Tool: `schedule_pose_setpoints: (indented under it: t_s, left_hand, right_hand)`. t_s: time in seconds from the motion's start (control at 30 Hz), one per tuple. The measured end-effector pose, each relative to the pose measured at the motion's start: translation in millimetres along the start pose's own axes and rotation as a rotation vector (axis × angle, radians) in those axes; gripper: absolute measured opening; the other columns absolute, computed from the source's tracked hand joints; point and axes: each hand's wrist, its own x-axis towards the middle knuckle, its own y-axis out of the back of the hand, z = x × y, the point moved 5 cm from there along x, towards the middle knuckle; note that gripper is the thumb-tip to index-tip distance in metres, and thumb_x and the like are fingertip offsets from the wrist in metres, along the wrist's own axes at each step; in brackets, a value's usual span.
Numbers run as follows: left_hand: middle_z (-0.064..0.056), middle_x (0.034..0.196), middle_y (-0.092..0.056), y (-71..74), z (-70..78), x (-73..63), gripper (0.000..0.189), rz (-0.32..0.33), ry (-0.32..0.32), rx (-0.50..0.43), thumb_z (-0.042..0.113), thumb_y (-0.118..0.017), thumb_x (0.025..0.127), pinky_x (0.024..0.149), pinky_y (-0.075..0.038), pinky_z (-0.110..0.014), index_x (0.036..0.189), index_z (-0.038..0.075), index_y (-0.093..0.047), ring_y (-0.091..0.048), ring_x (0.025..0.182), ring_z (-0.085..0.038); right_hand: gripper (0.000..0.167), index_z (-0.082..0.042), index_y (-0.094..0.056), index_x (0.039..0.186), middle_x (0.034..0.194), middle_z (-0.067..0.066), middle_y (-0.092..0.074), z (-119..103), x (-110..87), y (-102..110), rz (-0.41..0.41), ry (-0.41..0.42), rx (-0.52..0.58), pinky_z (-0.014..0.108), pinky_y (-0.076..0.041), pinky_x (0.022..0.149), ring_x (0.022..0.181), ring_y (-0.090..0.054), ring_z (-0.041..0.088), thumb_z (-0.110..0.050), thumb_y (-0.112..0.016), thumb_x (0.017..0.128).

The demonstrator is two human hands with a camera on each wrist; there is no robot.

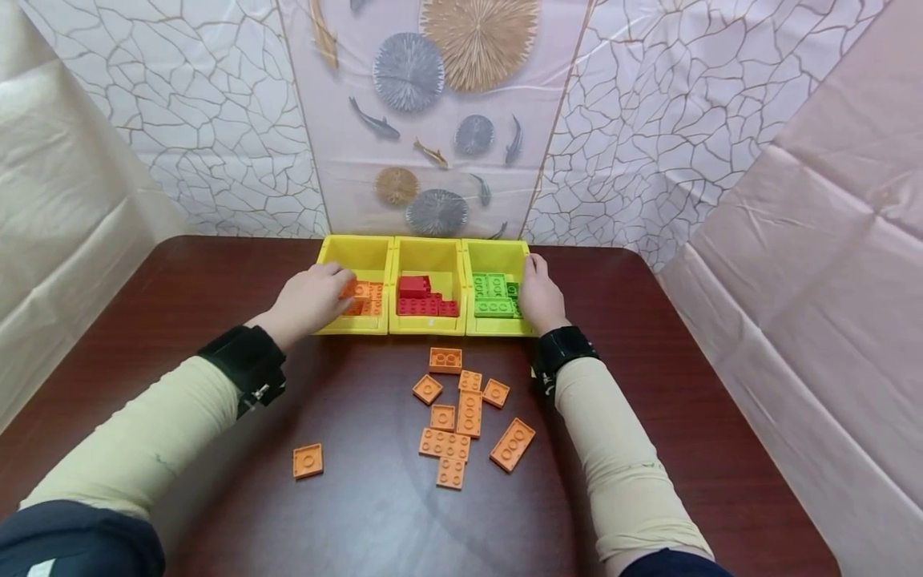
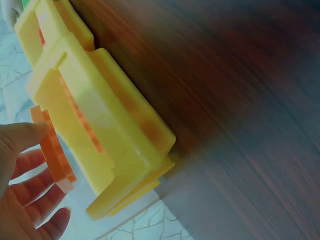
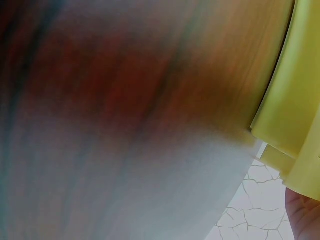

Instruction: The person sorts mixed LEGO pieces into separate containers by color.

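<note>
My left hand (image 1: pixel 310 298) is over the left yellow bin (image 1: pixel 358 255). In the left wrist view it pinches an orange building brick (image 2: pixel 53 148) between thumb and fingers, close to the bin wall (image 2: pixel 107 125). More orange bricks (image 1: pixel 372 298) lie inside that bin. Over at the far side, my right hand (image 1: pixel 542 298) grips the outer side of the right yellow bin (image 1: pixel 497 255), its fingers at the rim. Only a bit of this hand (image 3: pixel 304 212) shows in the right wrist view, the rest hidden by the bin.
Between the two stands a middle bin (image 1: pixel 430 255) with red bricks (image 1: pixel 425 298); green bricks (image 1: pixel 493 295) lie in the right one. Several orange bricks (image 1: pixel 469 413) are scattered on the dark wooden table (image 1: pixel 360 521), one orange brick (image 1: pixel 308 461) apart at left. A patterned cloth (image 1: pixel 238 120) hangs behind.
</note>
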Motion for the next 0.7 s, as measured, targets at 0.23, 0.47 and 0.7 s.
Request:
schedule_pose_setpoints:
  t_s: [0.23, 0.47, 0.7]
  left_hand:
    - [-0.017, 0.107, -0.052, -10.0, -13.2, 34.6, 0.030, -0.096, 0.125, -0.016, 0.018, -0.058, 0.090, 0.078, -0.045, -0.047, 0.114, 0.000, -0.055, -0.053, 0.094, -0.034]
    - [-0.015, 0.099, -0.057, -19.1, -17.3, 61.6, 0.021, -0.258, 0.252, -0.057, 0.018, -0.058, 0.090, 0.081, -0.044, -0.045, 0.103, 0.002, -0.060, -0.054, 0.090, -0.029]
    - [-0.009, 0.074, -0.054, -37.1, -19.6, 75.6, 0.014, -0.322, 0.244, -0.195, 0.014, -0.059, 0.087, 0.072, -0.041, -0.037, 0.083, 0.000, -0.061, -0.050, 0.073, -0.027]
  right_hand:
    - [0.048, -0.006, -0.019, 0.148, 0.150, 0.010, -0.016, -1, -1.2, 2, 0.015, 0.012, -0.025, 0.043, -0.044, 0.082, 0.086, -0.051, 0.029, -0.012, -0.028, 0.101]
    - [0.049, -0.006, -0.019, 0.148, 0.150, 0.011, -0.017, -1, -4.1, 2, 0.011, 0.027, -0.027, 0.039, -0.044, 0.074, 0.075, -0.050, 0.027, -0.010, -0.031, 0.100]
    - [0.050, -0.006, -0.019, 0.148, 0.150, 0.009, -0.017, -1, -3.1, 1, 0.023, 0.024, -0.032, 0.037, -0.043, 0.072, 0.072, -0.048, 0.025, -0.010, -0.032, 0.100]
